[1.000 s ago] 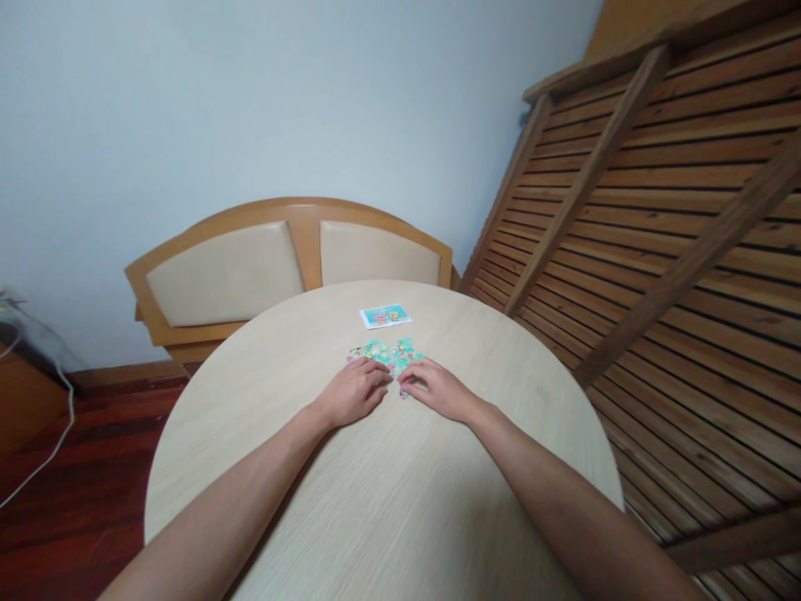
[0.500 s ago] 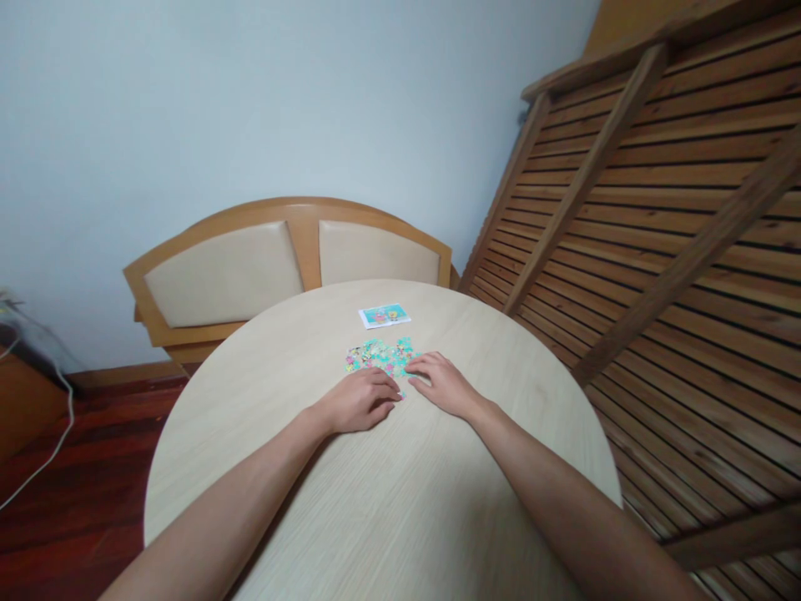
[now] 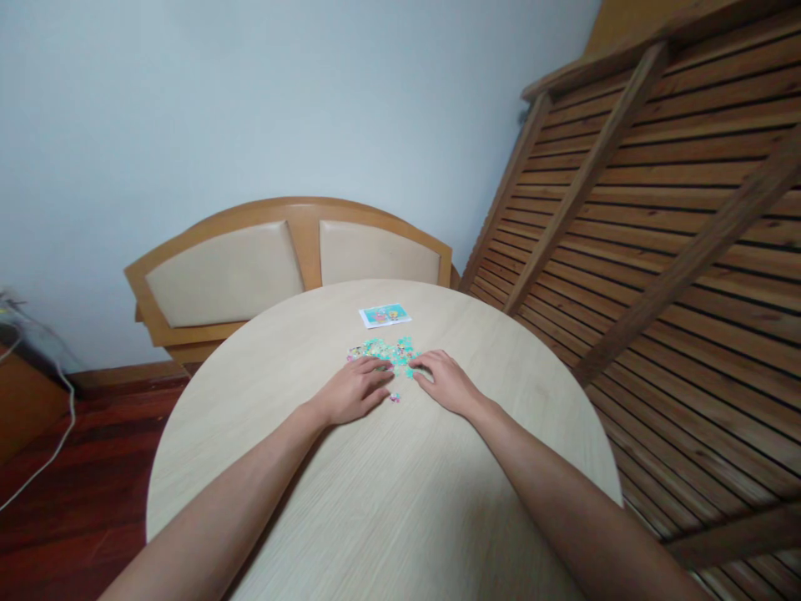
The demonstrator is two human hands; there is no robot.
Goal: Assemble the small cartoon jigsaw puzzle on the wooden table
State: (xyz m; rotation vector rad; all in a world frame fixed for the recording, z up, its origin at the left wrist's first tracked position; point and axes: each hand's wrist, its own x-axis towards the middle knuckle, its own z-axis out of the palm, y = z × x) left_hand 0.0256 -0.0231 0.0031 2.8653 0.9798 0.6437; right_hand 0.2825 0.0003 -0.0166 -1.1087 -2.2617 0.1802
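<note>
A loose spread of small turquoise, pink and yellow jigsaw pieces (image 3: 377, 347) lies on the round pale table (image 3: 375, 501). My left hand (image 3: 355, 391) reaches over the near left side of the spread, fingers stretched out and thumb apart, hiding some pieces. Just off its thumb tip a small pink-and-white cluster of pieces (image 3: 395, 398) lies by itself. At the near right edge of the spread is my right hand (image 3: 445, 381), its fingers extended and thumb held away; its fingertips are by some turquoise pieces. Nothing shows in either hand.
Beyond the pieces lies a picture card (image 3: 385, 315) with cartoon figures on turquoise. A wooden headboard with cream panels (image 3: 225, 275) stands behind the table against the wall. A slatted wooden frame (image 3: 626, 225) leans on the right. A white cable (image 3: 70, 409) hangs at left.
My left hand has moved slightly away from me and left, onto the spread, uncovering the pink-and-white cluster near its thumb. My right hand has barely shifted.
</note>
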